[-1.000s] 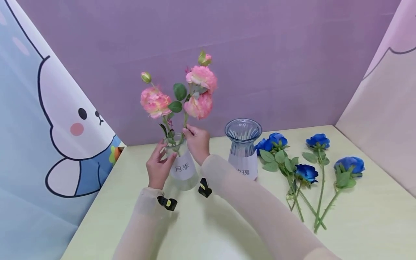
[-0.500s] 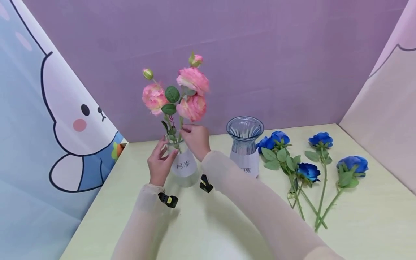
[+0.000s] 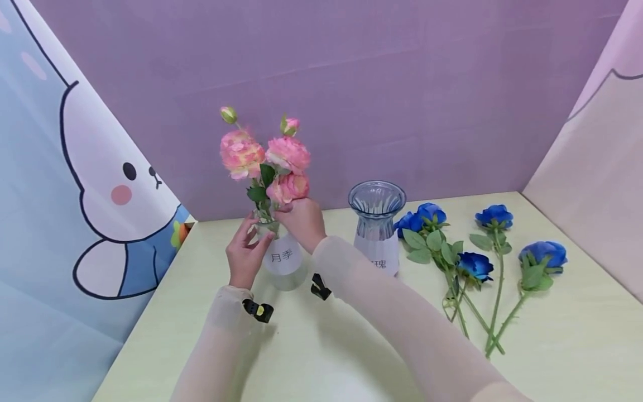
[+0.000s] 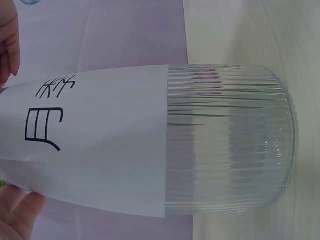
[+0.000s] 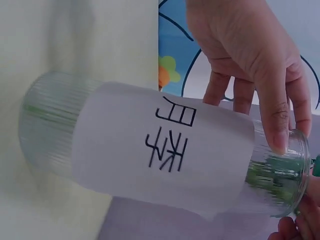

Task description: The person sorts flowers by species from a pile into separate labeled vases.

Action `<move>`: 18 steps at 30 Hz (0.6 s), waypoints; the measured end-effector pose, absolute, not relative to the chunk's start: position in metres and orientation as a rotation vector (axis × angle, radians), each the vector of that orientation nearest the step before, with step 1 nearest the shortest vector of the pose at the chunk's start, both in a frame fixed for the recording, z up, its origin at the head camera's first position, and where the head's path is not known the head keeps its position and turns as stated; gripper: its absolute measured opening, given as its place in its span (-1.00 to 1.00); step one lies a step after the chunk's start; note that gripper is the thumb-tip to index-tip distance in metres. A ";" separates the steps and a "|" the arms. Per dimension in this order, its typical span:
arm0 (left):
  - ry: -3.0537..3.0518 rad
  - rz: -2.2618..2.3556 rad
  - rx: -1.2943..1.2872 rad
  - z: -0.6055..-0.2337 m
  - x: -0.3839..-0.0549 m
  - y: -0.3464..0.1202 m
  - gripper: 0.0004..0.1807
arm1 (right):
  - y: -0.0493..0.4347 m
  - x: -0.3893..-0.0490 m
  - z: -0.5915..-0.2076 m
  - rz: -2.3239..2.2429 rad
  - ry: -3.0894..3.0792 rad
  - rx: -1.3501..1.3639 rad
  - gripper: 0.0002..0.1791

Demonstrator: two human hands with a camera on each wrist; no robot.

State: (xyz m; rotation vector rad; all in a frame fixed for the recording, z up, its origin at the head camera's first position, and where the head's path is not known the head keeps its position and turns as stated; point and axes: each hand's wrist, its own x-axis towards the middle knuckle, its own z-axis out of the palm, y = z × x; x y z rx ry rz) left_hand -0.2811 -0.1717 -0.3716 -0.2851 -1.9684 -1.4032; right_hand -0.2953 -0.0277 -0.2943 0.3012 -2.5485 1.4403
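My left hand (image 3: pixel 246 254) holds the neck of a clear ribbed glass vase (image 3: pixel 287 282), thumb in front and fingers behind, just under the rim. A white paper label (image 5: pixel 175 135) with black characters wraps the vase. At the mouth my right hand (image 3: pixel 303 223) pinches the stem of a pink flower spray (image 3: pixel 288 155), two blooms and a bud, whose stem enters the vase. Another pink flower (image 3: pixel 242 155) with its own bud stands in the same vase on the left. Green stems (image 4: pixel 215 106) show through the ribbed glass in the left wrist view.
A bluish glass vase (image 3: pixel 378 201) with a paper label stands to the right, partly behind the right sleeve (image 3: pixel 382 312). Several blue roses (image 3: pixel 545 257) with green stems lie on the right of the pale table (image 3: pixel 321 357). A purple backdrop (image 3: pixel 402 111) rises behind.
The pink spray in my right hand has moved down and left, sinking deeper into the vase. My right hand has lowered slightly toward the rim. The left hand keeps its hold.
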 end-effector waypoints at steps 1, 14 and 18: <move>-1.967 -1.404 -0.283 -0.371 -0.281 -0.172 -0.61 | -0.027 -0.295 -0.296 1.475 -2.534 0.291 -0.80; -2.002 -1.329 -0.250 -0.371 -0.278 -0.168 -0.57 | -0.012 -0.282 -0.315 1.842 -2.354 0.256 -0.78; -1.893 -1.251 -0.254 -0.370 -0.272 -0.162 -0.57 | -0.002 -0.277 -0.323 1.825 -2.376 0.325 -0.79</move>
